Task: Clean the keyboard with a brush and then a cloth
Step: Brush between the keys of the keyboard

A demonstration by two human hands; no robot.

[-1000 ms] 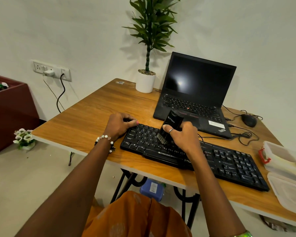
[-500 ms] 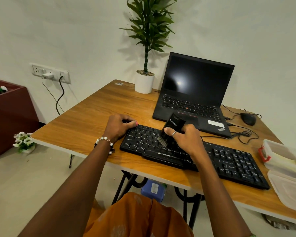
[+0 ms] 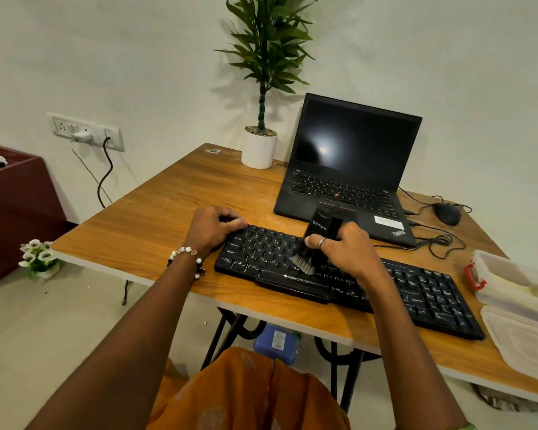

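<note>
A black keyboard [image 3: 429, 293] lies across the near part of the wooden table [image 3: 156, 231]. My right hand [image 3: 345, 252] grips a black brush [image 3: 319, 231] by its body, with the grey bristles down on the keys just above the keyboard's printed logo. My left hand [image 3: 212, 226] grips the keyboard's far left corner, fingers curled over its edge. I see no cloth.
An open black laptop [image 3: 351, 169] stands behind the keyboard, a potted plant [image 3: 260, 147] to its left. A black mouse [image 3: 447, 213] and tangled cables lie at the right. Clear plastic containers [image 3: 516, 293] sit at the table's right edge.
The brush and my right hand have shifted a little toward me and to the right along the keys. My left hand has stayed on the keyboard's corner.
</note>
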